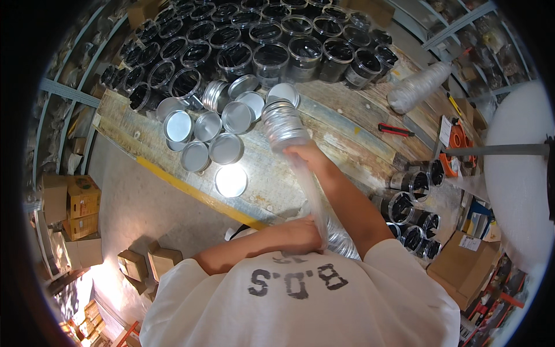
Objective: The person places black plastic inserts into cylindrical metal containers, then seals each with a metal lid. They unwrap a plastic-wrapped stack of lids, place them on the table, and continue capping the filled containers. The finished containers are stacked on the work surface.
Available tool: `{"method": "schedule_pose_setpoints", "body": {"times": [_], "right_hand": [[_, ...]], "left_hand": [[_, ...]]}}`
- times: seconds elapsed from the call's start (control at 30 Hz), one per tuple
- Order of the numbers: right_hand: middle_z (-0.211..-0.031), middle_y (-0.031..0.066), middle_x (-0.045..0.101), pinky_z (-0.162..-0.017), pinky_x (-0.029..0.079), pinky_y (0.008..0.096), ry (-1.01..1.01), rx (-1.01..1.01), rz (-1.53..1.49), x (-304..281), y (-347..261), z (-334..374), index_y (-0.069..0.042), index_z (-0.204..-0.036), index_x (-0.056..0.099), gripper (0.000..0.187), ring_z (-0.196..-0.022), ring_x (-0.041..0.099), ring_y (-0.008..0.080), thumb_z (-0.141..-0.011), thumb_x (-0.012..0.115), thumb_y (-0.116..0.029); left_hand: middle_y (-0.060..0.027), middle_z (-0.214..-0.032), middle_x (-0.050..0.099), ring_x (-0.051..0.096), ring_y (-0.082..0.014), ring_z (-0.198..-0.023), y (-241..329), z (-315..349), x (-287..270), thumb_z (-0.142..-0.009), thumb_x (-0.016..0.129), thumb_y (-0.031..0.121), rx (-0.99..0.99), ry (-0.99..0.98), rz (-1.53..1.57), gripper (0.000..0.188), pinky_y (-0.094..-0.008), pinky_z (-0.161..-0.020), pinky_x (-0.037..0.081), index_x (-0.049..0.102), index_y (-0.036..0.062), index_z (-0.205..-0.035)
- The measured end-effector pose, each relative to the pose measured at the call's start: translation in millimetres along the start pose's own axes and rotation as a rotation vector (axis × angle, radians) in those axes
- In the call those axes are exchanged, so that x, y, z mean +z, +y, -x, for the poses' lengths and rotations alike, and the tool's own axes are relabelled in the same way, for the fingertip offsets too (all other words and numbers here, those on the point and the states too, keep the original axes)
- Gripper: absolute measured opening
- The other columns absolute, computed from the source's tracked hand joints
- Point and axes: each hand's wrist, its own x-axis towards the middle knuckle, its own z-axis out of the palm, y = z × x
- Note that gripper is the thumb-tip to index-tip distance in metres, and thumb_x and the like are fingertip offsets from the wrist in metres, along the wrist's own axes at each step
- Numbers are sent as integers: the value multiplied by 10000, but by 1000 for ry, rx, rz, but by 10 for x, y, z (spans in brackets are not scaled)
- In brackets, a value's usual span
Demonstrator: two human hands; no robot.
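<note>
A stack of round silver lids [283,124] lies on the wooden table, with clear plastic sleeve [312,188] trailing from its near end toward my chest. My right hand [305,155] is closed around that near end, thumb side against the last lid. Close to my body, my left hand [304,232] grips the sleeve, its fingers partly hidden by the plastic. Beside my left hand, more shiny wrapped material [342,238] rests against my shirt. Loose silver lids [225,148] are scattered left of the stack, and one lid [231,180] glares brightly nearer me.
Clear jars with black contents [270,61] crowd the table's far side; several more jars [400,207] lie at right. A wrapped roll [419,88], a red utility knife [396,130] and an orange tape dispenser [459,141] sit right. Cardboard boxes [465,266] stand beside the table.
</note>
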Motion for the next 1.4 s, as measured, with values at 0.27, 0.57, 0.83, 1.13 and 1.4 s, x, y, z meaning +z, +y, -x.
{"method": "schedule_pose_setpoints", "body": {"times": [0.27,0.57,0.83,1.13,1.4], "right_hand": [[-1187,246,559,-740,553,490,238,-67,260,112,-145,-29,39,-1394,286,1027,-969,644,320,-566,888,-49],[-1350,225,469,-915,503,433,38,70,313,-17,-343,260,-19,-1476,247,1112,-1151,555,323,-601,900,-228],[-1455,167,425,-1113,302,405,-763,-485,105,-870,-61,1487,-17,-1476,339,976,-1347,393,264,-754,798,-488],[-1454,180,372,-1116,314,435,-68,-1079,148,-522,-805,2796,-48,-1513,151,1265,-1356,371,283,-560,901,-410],[-1377,170,451,-1070,347,500,614,-1435,931,-2590,-2046,2524,-25,-1428,288,1233,-1250,444,315,-465,906,-484]], "left_hand": [[-154,-880,669,623,-316,-912,290,62,-488,-879,563,209,-20,-194,289,207,-415,-906,441,682,41,-892],[-110,-936,657,622,-275,-854,744,103,-1040,-959,614,294,345,37,709,264,-366,-773,480,652,34,-971],[-46,-782,579,585,-184,-779,837,190,-1223,-941,593,348,180,568,1409,286,-346,-701,475,589,88,-824],[0,-617,476,465,-148,-598,1167,-761,-2547,-822,603,30,1361,548,1138,165,-294,-711,443,527,149,-736],[-30,-538,422,499,-240,-685,950,-2025,-3089,-926,346,582,1304,378,1177,552,-492,-936,411,550,134,-677]]}}
